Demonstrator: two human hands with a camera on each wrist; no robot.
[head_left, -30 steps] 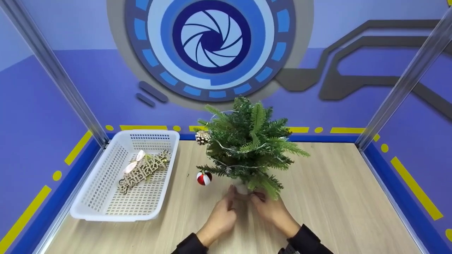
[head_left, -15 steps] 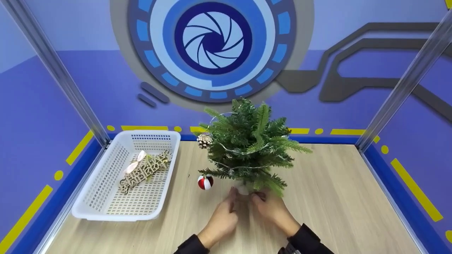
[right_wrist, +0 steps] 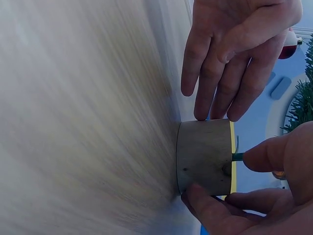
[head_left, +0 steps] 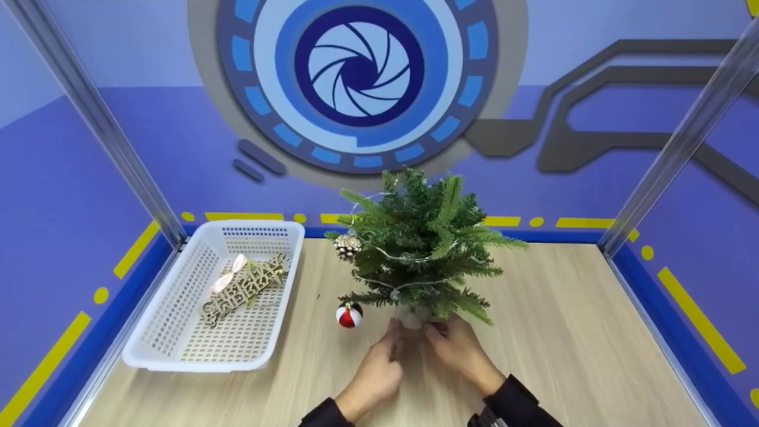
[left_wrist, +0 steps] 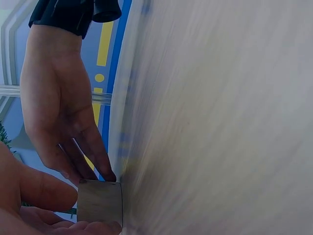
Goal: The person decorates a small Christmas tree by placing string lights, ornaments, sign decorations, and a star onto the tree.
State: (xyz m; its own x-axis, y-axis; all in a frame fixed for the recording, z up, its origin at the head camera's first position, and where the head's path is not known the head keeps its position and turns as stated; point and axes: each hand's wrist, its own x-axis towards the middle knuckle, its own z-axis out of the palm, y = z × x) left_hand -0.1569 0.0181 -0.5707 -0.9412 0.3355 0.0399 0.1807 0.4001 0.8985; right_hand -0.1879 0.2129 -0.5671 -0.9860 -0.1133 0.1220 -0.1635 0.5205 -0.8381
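Observation:
A small artificial Christmas tree [head_left: 415, 237] stands upright on the table, wrapped in a thin clear wire. A pine cone [head_left: 347, 247] and a red-and-white ball ornament [head_left: 349, 315] hang on its left side. Its round wood-look base [right_wrist: 205, 156] touches the tabletop in the right wrist view. My left hand [head_left: 376, 370] holds the base from the left, fingertips against its side. From the other side my right hand [head_left: 461, 353] grips the base, one digit by the green stem. Branches partly hide the base and right fingers in the head view.
Left of the tree, a white perforated basket [head_left: 290, 284] holds wooden lettering [head_left: 246, 290] with a pale pink bow [head_left: 230, 274]. A printed wall [head_left: 593, 196] stands behind the wood-grain table [head_left: 563, 338], with metal posts at both back corners.
The tree has turned slightly, counterclockwise from above: the ball ornament and pine cone came nearer, and the front branch swung right. Both hands stay at the base. The head view shifted a little.

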